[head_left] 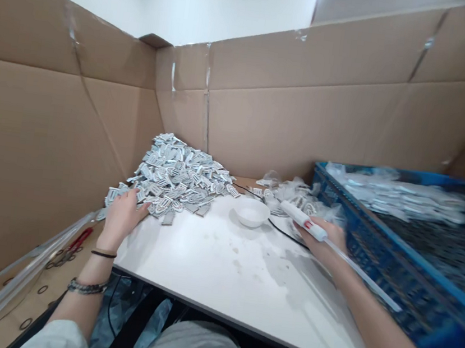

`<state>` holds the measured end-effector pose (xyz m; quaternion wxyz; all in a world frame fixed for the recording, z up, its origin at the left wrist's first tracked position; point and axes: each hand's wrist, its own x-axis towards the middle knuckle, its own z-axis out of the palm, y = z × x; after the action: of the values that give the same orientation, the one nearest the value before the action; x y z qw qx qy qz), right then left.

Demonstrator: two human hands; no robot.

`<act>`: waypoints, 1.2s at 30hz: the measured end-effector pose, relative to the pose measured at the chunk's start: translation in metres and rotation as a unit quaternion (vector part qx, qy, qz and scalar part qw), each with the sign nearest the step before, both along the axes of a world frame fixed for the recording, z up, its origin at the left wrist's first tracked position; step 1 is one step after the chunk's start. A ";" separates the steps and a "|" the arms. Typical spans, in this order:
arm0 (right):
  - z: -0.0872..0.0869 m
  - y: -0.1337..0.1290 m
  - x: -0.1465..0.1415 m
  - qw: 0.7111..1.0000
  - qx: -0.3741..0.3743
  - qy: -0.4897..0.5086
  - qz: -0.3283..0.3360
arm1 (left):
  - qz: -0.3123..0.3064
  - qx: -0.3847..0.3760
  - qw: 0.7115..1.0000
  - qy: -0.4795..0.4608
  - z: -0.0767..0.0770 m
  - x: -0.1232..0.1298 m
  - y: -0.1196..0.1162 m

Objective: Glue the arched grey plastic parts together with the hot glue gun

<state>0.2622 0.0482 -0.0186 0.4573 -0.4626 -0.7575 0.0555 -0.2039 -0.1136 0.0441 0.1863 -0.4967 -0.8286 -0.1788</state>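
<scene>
My left hand (pixel 123 214) rests at the near left edge of a heaped pile of small grey-and-white flat pieces (pixel 177 175). Its thumb is spread away from the fingers, and the fingertips touch the pieces; nothing is visibly gripped. On the right, my right hand (pixel 328 239) is wrapped round a white hot glue gun (pixel 303 220), its nozzle pointing up and left. A long translucent glue stick (pixel 366 276) sticks out of its back, over my forearm. Between my hands, nearer the right one, a white bowl (pixel 252 213) stands on the white table (pixel 212 267).
A blue crate (pixel 338 209) with bagged pieces stands right of the table. Clear plastic bags (pixel 293 193) lie beside it. A black cord (pixel 286 235) crosses the table. Red-handled pliers (pixel 80 240) and long pale strips (pixel 24 278) lie left. Cardboard walls (pixel 265 116) surround the area.
</scene>
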 end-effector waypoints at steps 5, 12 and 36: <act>0.011 0.001 0.002 0.987 0.054 0.142 -0.053 | -0.418 0.021 0.899 -0.130 0.016 0.121 0.036; 0.032 -0.003 0.009 0.948 0.153 0.259 -0.109 | -0.659 -0.232 0.713 -0.064 -0.023 0.283 0.074; 0.047 -0.011 -0.008 0.884 0.068 0.457 0.069 | -0.586 -0.151 0.679 -0.416 -0.049 0.232 0.105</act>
<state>0.2542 0.0368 0.0280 0.7785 -0.3003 -0.4960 0.2403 0.0279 -0.0084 -0.0051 -0.3977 -0.7763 -0.3762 -0.3124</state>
